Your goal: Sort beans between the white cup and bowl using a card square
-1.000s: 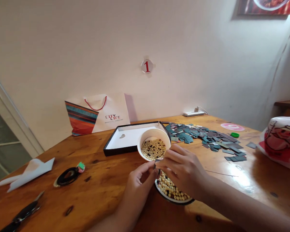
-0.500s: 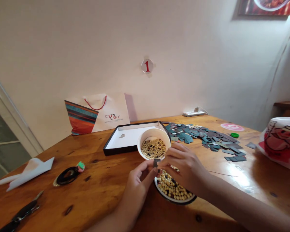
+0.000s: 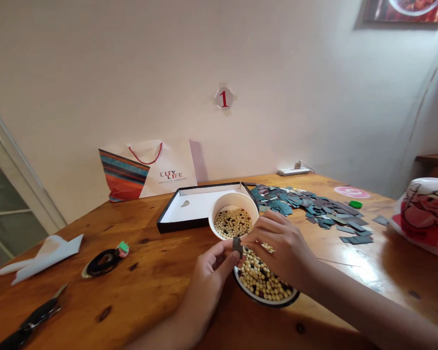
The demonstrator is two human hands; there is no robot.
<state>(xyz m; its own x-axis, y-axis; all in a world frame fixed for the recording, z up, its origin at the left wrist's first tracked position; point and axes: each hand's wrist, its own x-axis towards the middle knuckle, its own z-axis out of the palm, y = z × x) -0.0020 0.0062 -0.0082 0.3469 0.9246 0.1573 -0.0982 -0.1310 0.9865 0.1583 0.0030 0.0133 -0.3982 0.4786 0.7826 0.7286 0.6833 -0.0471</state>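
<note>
a small dark flat piece (image 3: 237,247) sits pinched between the thumb and forefinger of the left hand (image 3: 209,270), held up just above the meeting edges of the white tub (image 3: 213,215) and the dark-rimmed bowl (image 3: 277,304). the right hand (image 3: 282,244) bends over that bowl, its fingers drawn narrow beside the piece; whether they grip anything i cannot tell. both vessels hold pale and dark beads (image 3: 262,279). the piece shows only a thumb-tip hold, so a slip could drop it among the beads, where the dark ones would make it hard to spot. a sagging right wrist could press the bowl's rim and tip it, and spilled beads would likely roll on the glossy bench (image 3: 149,301). a knock from the left knuckles might shove the tub against the black-edged tray (image 3: 184,225).
</note>
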